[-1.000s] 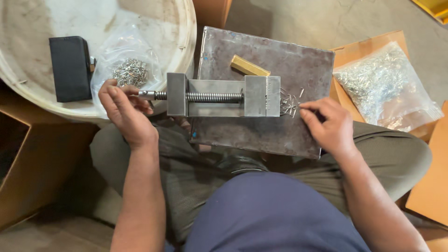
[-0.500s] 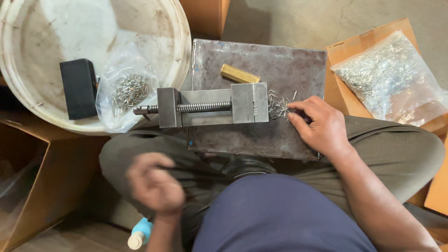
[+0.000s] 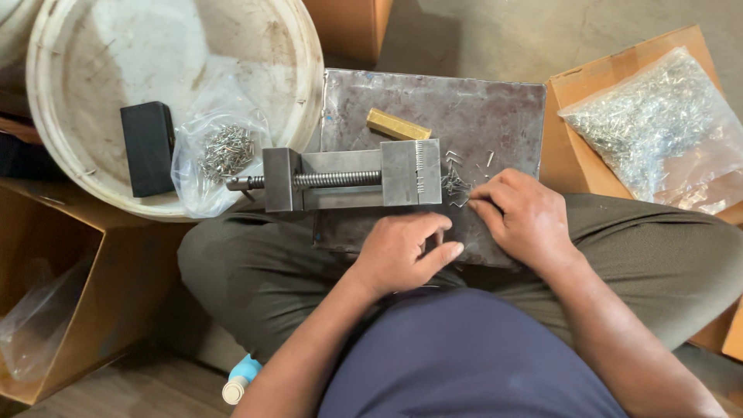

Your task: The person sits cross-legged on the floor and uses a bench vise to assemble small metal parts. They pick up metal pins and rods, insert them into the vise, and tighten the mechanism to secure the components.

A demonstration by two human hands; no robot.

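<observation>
A grey steel vise [image 3: 348, 178] lies on a dark metal plate [image 3: 480, 108] across my lap. Loose small metal pins [image 3: 455, 184] are scattered at the vise's right jaw. My right hand [image 3: 526, 220] rests on the plate with its fingertips bunched at those pins; whether it pinches one is hidden. My left hand [image 3: 402, 251] sits at the plate's near edge just below the vise, fingers curled and thumb out, with nothing visible in it. A brass block [image 3: 397, 124] lies on the plate behind the vise.
A round white lid [image 3: 155, 62] at the left carries a black block [image 3: 147, 147] and a clear bag of pins [image 3: 220, 155]. A bigger bag of pins [image 3: 658, 116] lies on a cardboard box [image 3: 573, 85] at right. An open carton [image 3: 101, 310] and a bottle [image 3: 238, 381] sit lower left.
My left hand left the vise's screw handle, dropped toward my lap, then came up to the plate's near edge. My right hand stayed at the loose pins.
</observation>
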